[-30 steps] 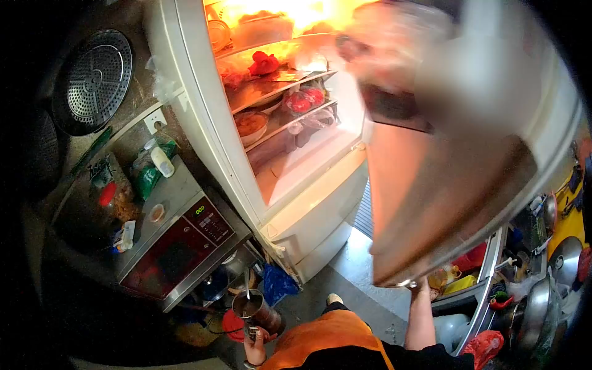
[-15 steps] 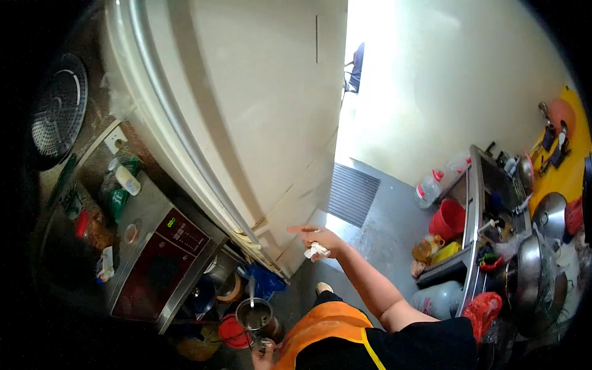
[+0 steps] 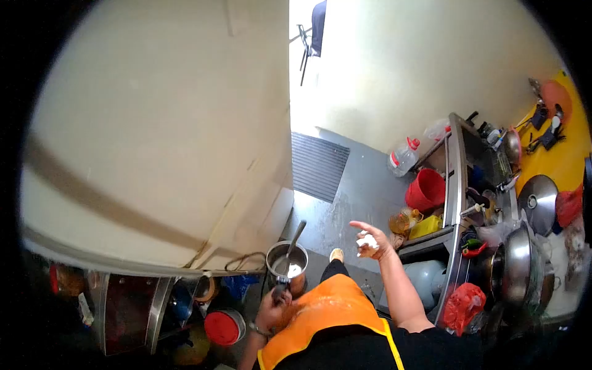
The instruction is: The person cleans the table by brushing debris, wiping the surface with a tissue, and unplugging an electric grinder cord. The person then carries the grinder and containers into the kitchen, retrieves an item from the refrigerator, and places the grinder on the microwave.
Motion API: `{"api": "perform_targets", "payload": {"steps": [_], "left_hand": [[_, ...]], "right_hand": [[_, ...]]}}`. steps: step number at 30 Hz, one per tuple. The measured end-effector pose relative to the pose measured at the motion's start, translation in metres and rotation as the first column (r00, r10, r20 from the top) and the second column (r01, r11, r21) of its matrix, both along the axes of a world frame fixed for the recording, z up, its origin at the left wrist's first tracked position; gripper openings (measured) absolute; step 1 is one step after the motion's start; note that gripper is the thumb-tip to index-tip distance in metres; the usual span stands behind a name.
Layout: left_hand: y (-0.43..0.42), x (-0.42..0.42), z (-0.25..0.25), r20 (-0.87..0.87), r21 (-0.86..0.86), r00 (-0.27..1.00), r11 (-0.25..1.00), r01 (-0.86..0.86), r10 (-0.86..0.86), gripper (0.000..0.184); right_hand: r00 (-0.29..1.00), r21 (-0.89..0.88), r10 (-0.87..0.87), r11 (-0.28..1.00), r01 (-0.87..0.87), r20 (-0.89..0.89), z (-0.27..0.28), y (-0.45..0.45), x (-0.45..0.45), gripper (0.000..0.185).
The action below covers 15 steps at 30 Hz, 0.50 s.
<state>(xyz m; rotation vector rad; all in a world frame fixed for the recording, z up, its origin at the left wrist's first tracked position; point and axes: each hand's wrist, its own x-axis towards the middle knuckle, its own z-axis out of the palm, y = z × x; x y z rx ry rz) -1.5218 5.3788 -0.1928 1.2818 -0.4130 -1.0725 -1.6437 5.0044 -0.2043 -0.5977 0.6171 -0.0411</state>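
My left hand (image 3: 269,312) is closed around the dark handle of a metal pot (image 3: 298,285), held close to my body at the lower middle of the head view. A long-handled metal utensil (image 3: 298,233) leans out of the pot; its lower end lies inside, and its kind is unclear. In front of me on the right, my right hand (image 3: 382,246) grips a crumpled white tissue (image 3: 367,243) with its index finger stretched out. That hand is apart from the pot. I wear an orange apron (image 3: 336,308).
A large pale panel (image 3: 154,135) fills the left side. A grey mat (image 3: 317,165) lies on the floor by a bright doorway. On the right are a metal stand (image 3: 455,185) with pans, a red bucket (image 3: 425,190) and a gas cylinder (image 3: 425,283). A red tub (image 3: 223,327) sits lower left.
My view has turned, and the appliance at left has mostly dropped out of sight. The pot and left hand now show higher in view; my right hand appears further right, still with the tissue.
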Motion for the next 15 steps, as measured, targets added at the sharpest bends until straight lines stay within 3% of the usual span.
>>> {"api": "perform_targets", "payload": {"steps": [3, 5, 8, 11, 15], "left_hand": [[-0.09, 0.03, 0.004, -0.024, -0.149, 0.999, 0.988, 0.041, -0.045, 0.006], [-0.15, 0.049, -0.002, 0.027, -0.156, 0.998, 0.985, 0.068, -0.064, 0.005], [-0.24, 0.073, 0.009, 0.031, -0.244, 0.998, 0.968, 0.06, -0.054, 0.005], [-0.31, 0.1, 0.018, 0.045, -0.209, 0.994, 0.972, 0.104, -0.097, 0.006], [-0.387, 0.141, 0.019, 0.185, -0.19, 0.974, 0.968, 0.164, -0.129, 0.007]], "right_hand": [[0.999, -0.117, -0.041, 0.992, 0.045, 0.035, 0.0, -0.065, -0.006, 0.043], [0.992, -0.186, -0.095, 0.979, 0.078, -0.083, 0.001, -0.107, -0.01, 0.039], [0.992, -0.193, -0.097, 0.978, 0.08, -0.077, 0.001, -0.174, -0.011, 0.039], [0.984, -0.222, -0.063, 0.975, 0.025, -0.169, 0.009, -0.239, 0.008, 0.042], [0.995, -0.341, 0.097, 0.936, -0.084, 0.02, 0.047, -0.312, 0.087, 0.054]]}}
